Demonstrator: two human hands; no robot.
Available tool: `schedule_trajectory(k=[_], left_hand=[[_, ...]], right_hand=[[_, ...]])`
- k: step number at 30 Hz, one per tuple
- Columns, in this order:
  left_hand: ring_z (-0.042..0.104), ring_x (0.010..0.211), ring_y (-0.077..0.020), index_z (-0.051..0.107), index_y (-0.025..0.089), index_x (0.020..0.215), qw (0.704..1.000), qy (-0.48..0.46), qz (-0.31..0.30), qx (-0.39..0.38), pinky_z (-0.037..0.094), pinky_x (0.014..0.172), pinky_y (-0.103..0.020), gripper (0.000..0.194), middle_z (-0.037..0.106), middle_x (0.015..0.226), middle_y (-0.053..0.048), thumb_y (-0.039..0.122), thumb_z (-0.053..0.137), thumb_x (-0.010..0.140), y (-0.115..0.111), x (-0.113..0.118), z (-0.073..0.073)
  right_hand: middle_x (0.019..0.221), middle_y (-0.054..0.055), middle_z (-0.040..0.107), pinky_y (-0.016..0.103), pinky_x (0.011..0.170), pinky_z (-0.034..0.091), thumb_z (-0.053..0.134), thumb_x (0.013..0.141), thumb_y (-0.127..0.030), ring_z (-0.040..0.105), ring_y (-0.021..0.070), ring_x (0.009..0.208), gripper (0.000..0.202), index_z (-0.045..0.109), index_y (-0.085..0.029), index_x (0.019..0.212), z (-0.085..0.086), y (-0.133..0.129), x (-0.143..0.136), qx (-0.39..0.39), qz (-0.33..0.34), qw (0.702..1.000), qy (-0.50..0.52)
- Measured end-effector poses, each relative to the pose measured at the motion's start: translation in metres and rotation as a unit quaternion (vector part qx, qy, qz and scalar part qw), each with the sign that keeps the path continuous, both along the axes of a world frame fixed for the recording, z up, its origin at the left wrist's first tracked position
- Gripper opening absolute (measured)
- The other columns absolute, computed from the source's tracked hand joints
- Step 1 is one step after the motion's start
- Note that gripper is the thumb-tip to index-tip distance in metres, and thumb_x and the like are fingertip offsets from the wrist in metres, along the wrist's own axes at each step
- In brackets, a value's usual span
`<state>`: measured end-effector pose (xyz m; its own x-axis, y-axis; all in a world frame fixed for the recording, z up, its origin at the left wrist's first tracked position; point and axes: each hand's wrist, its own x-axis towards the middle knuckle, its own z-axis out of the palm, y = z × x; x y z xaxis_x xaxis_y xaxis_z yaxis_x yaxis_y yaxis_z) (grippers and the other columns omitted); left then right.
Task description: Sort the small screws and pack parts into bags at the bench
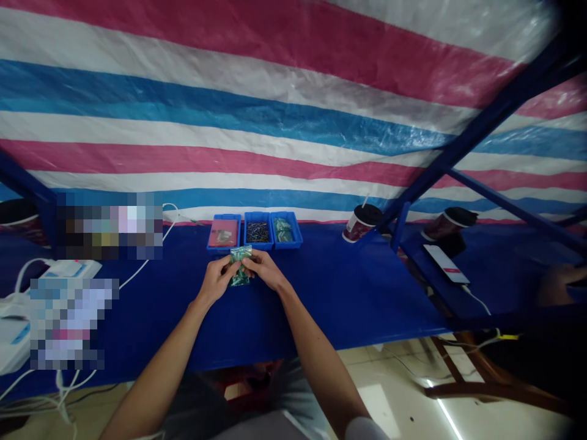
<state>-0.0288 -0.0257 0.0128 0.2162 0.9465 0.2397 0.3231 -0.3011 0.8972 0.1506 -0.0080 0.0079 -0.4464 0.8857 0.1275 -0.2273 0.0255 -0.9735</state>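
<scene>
Both my hands hold a small shiny green plastic bag above the blue table, just in front of the bins. My left hand grips its left side, fingers closed. My right hand pinches the right side, with the thumb on the front. What lies inside the bag is too small to make out. Beyond my hands stand three blue bins in a row. The left bin holds something flat and pink with a small clear packet on it. Dark screw-like pieces fill the middle bin. Green plastic packets lie in the right bin.
A lidded cup with a straw stands at the back right of the blue table. On the left are white power strips with cables. A phone and another cup lie beyond the blue frame post; a person's hand shows there.
</scene>
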Motion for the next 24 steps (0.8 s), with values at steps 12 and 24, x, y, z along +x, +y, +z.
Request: schedule_trajectory(k=[12, 24], left_hand=[[0.04, 0.045, -0.0081, 0.057, 0.014, 0.054, 1.0, 0.015, 0.009, 0.024, 0.03, 0.05, -0.021, 0.046, 0.05, 0.047, 0.003, 0.04, 0.059, 0.092, 0.0007, -0.0003, -0.0004], [0.043, 0.049, -0.0094, 0.057, 0.014, 0.057, 1.0, 0.007, 0.009, 0.018, 0.032, 0.052, -0.022, 0.048, 0.054, 0.053, 0.001, 0.042, 0.051, 0.096, 0.0005, -0.0009, 0.0006]], right_hand=[[0.065, -0.002, 0.055, 0.022, 0.05, 0.035, 0.072, 0.081, -0.049, 0.044, 0.0083, 0.051, 0.036, 0.062, -0.015, 0.077, -0.0045, 0.0026, 0.0008, 0.039, -0.046, 0.998, -0.003], [0.058, -0.001, 0.058, 0.022, 0.047, 0.033, 0.074, 0.078, -0.05, 0.046, 0.008, 0.045, 0.041, 0.063, -0.013, 0.064, 0.002, -0.0003, 0.0024, 0.01, -0.041, 0.998, -0.037]])
